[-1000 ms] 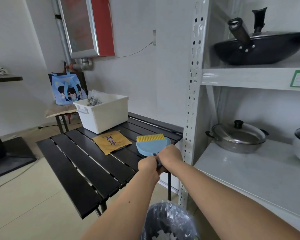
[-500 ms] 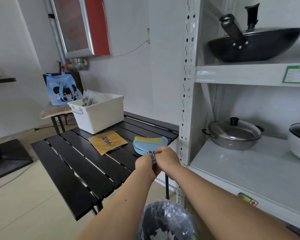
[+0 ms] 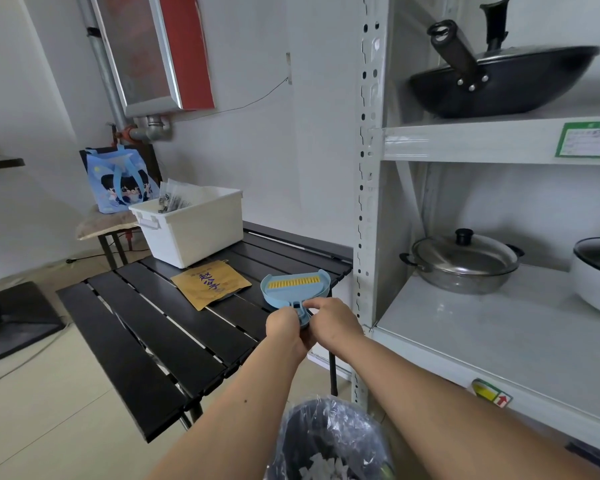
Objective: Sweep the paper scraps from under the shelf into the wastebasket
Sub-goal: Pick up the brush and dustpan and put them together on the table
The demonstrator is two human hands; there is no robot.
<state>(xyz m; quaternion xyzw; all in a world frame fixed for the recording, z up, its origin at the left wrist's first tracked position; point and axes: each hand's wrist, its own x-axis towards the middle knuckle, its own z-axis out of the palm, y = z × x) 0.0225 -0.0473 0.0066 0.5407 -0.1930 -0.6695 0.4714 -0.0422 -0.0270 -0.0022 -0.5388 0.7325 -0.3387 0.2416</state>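
A small blue dustpan (image 3: 293, 289) with a yellow-bristled brush nested in it lies flat on the right end of the black slatted table (image 3: 146, 327). My left hand (image 3: 286, 329) and my right hand (image 3: 335, 322) both grip its blue handle, side by side. Below my arms stands the wastebasket (image 3: 329, 441), lined with a clear plastic bag, white paper scraps (image 3: 323, 467) showing inside. The white metal shelf (image 3: 369, 202) rises at the right; the floor under it is hidden.
On the table sit a white plastic bin (image 3: 194, 230) and a yellow packet (image 3: 210, 284). The shelf holds a black wok (image 3: 499, 81), a lidded steel pot (image 3: 461, 261) and a white cooker (image 3: 596, 271). A blue tote bag (image 3: 118, 181) rests on a stool at the back left.
The dustpan has dropped from tilted up to lying flat on the table, with both hands still on its handle. The camera has shifted slightly.
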